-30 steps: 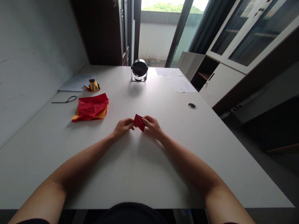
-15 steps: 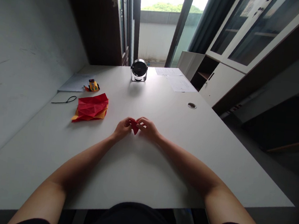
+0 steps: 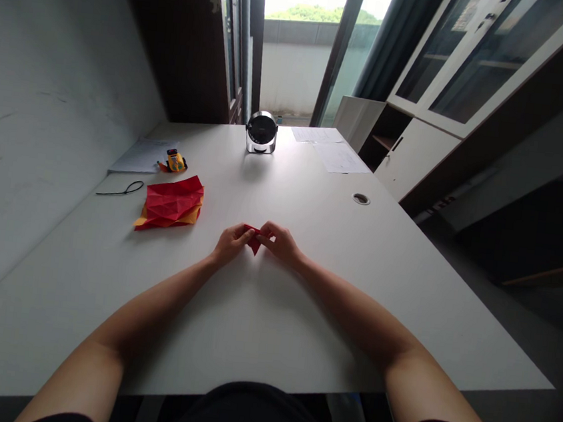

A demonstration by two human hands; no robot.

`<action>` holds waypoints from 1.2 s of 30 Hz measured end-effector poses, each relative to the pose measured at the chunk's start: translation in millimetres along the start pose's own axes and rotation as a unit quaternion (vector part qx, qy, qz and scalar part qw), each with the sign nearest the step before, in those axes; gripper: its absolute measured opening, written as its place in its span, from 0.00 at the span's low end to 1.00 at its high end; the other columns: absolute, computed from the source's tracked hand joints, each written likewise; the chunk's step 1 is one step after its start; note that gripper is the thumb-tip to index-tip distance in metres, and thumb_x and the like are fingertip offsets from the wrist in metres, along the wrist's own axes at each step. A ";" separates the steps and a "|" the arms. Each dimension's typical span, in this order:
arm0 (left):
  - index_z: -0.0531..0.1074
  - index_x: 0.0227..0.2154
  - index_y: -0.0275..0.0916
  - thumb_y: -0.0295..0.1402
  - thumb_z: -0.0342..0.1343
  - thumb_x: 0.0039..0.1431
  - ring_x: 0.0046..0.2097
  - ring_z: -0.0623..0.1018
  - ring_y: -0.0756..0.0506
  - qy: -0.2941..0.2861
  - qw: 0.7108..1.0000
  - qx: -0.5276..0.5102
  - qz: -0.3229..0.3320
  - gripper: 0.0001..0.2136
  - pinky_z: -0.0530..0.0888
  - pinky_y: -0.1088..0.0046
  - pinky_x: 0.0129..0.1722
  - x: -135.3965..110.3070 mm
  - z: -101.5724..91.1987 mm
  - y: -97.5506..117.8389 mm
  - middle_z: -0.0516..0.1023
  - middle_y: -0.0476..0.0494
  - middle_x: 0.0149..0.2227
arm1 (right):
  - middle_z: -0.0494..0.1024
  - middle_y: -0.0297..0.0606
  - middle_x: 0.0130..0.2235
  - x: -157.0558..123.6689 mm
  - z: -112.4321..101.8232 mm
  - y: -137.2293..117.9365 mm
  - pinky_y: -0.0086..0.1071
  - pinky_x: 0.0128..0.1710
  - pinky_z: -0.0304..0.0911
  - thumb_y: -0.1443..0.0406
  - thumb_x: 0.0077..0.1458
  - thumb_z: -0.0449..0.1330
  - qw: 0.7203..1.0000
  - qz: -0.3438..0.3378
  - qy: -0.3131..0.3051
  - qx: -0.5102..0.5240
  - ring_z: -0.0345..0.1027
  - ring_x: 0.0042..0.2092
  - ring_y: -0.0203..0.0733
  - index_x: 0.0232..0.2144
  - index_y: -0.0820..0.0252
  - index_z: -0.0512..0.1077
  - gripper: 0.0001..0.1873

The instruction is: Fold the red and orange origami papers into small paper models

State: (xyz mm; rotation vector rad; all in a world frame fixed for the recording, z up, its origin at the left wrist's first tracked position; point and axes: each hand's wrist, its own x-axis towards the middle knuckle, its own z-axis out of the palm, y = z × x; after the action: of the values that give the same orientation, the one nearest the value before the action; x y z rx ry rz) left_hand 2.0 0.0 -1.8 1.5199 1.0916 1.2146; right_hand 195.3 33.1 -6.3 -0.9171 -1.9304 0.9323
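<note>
Between my two hands is a small piece of folded red paper [image 3: 254,243], with one pointed corner hanging down toward me. My left hand [image 3: 231,241] grips its left side, thumb lying across the front. On its upper right edge, my right hand [image 3: 278,242] pinches the paper between thumb and fingers. Parts of the paper are hidden behind the fingers. Both hands are just over the white table [image 3: 250,315]. Off to the left lies a stack of creased red and orange paper sheets [image 3: 172,201].
Beyond the stack are a black cable tie [image 3: 121,191], a yellow tape measure [image 3: 174,161] and paper sheets [image 3: 141,156]. A round black and silver device [image 3: 261,132] stands at the back. More printed sheets [image 3: 341,157] and a cable hole [image 3: 361,198] are at right.
My left thumb has moved right across the front of the red paper. My right fingers have shifted slightly on its upper edge, and the paper's outline has changed a little.
</note>
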 end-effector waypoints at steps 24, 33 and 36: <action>0.74 0.35 0.36 0.47 0.59 0.61 0.24 0.71 0.51 -0.018 0.998 -0.061 -0.020 0.16 0.68 0.74 0.26 1.9 -3.1 4.5 0.72 0.51 0.22 | 0.69 0.33 0.25 -0.8 -1.2 -7.4 0.33 0.29 0.55 0.50 0.63 0.51 0.998 0.048 -0.018 0.022 0.59 0.28 0.37 0.26 0.57 0.66 0.20; 0.76 0.36 0.37 0.47 0.58 0.61 0.22 0.73 0.50 -0.049 0.998 0.014 -0.045 0.16 0.69 0.75 0.24 -1.8 3.5 0.5 0.76 0.49 0.22 | 0.62 0.31 0.23 -1.4 -2.2 -8.0 0.31 0.27 0.50 0.45 0.62 0.51 0.999 0.049 0.006 0.007 0.53 0.27 0.35 0.23 0.57 0.61 0.26; 0.75 0.32 0.39 0.47 0.56 0.63 0.18 0.66 0.53 -0.043 0.997 0.056 -0.037 0.16 0.63 0.76 0.20 -2.4 2.8 3.0 0.70 0.54 0.18 | 0.60 0.31 0.22 -1.7 -2.4 -9.8 0.31 0.25 0.47 0.43 0.62 0.50 0.999 0.052 0.017 0.003 0.50 0.26 0.35 0.22 0.57 0.60 0.28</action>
State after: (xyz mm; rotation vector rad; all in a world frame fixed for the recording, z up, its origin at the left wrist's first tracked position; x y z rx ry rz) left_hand 4.8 -3.3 0.2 1.5862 1.1645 1.0445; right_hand 195.6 27.7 2.5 -1.0313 -1.8666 0.9750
